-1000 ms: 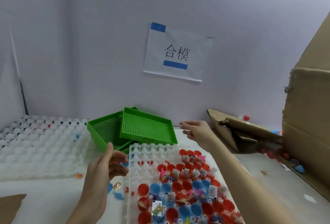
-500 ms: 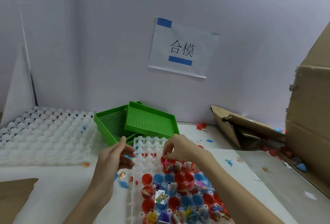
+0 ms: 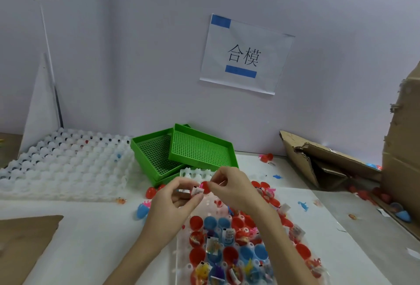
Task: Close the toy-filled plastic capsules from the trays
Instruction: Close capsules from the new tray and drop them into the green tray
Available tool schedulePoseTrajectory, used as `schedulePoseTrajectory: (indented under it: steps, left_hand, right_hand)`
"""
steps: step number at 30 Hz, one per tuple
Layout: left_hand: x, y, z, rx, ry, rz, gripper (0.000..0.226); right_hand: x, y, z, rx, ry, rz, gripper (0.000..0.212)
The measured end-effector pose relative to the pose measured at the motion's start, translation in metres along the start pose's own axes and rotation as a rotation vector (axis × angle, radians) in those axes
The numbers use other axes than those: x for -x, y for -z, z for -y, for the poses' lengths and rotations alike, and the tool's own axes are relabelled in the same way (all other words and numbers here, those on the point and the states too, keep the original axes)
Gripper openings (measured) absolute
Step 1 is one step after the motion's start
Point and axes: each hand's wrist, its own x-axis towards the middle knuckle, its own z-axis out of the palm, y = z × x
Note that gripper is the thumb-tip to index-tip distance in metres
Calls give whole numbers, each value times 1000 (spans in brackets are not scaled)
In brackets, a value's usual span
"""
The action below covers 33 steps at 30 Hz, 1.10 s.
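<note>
Pinching a red capsule between both hands above the white tray's far end.
Left hand and right hand clamp it; glossy, rounded plastic, long axis left-right.

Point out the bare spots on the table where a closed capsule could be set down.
Bare tabletop lies between the white tray stack, the brown cardboard and the left hand. Another strip runs right of the filled tray. Near the box, loose capsules crowd the surface.

Both forearms are bare to the frame's edge, with no sleeves, gloves, rings or watch.
</note>
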Motion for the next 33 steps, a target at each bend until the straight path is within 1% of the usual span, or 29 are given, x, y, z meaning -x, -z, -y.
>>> schedulePoseTrajectory:
  steps: [2, 4, 6, 8, 9, 14, 16, 19, 21, 23, 26, 27, 29, 33]
  left_hand:
    - [0, 2, -1, 10, 22, -12, 19]
    - [0, 2, -1, 4, 42, -18, 17]
    - [0, 3, -2, 46, 73, -25, 16]
    - [1, 4, -4, 94, 94, -34, 15]
    - [1, 3, -5, 113, 94, -37, 15]
    - [3, 0, -9, 169, 57, -49, 15]
    - [3, -1, -10, 141, 17, -38, 14]
    - [5, -3, -11, 38, -67, -26, 17]
    - [6, -4, -10, 32, -86, -42, 20]
    - [6, -3, -11, 101, -35, -63, 21]
    - [6, 2, -15, 309, 104, -97, 20]
    - [6, 3, -17, 342, 129, -115, 23]
    - [6, 5, -17, 334, 143, -144, 25]
    - [4, 4, -14, 287, 120, -181, 20]
  right_hand:
    - [13, -11, -1, -223, 12, -121, 12]
    - [24, -21, -1, -409, 58, -198, 10]
    - [32, -29, -2, -480, 110, -222, 5]
    - [36, -34, -2, -512, 122, -225, 17]
    - [37, -35, -3, -522, 129, -230, 19]
    - [40, -38, -2, -678, 157, -263, 14]
    - [41, -39, -1, -709, 172, -279, 14]
    - [42, -41, -1, -723, 175, -295, 16]
    - [43, -41, -1, -726, 175, -293, 15]
    - [44, -41, 0, -716, 172, -289, 17]
    - [45, -43, 2, -660, 164, -276, 21]
    - [46, -43, 2, -640, 169, -271, 22]
    - [46, -44, 4, -629, 176, -269, 22]
    - [47, -44, 6, -631, 166, -280, 21]
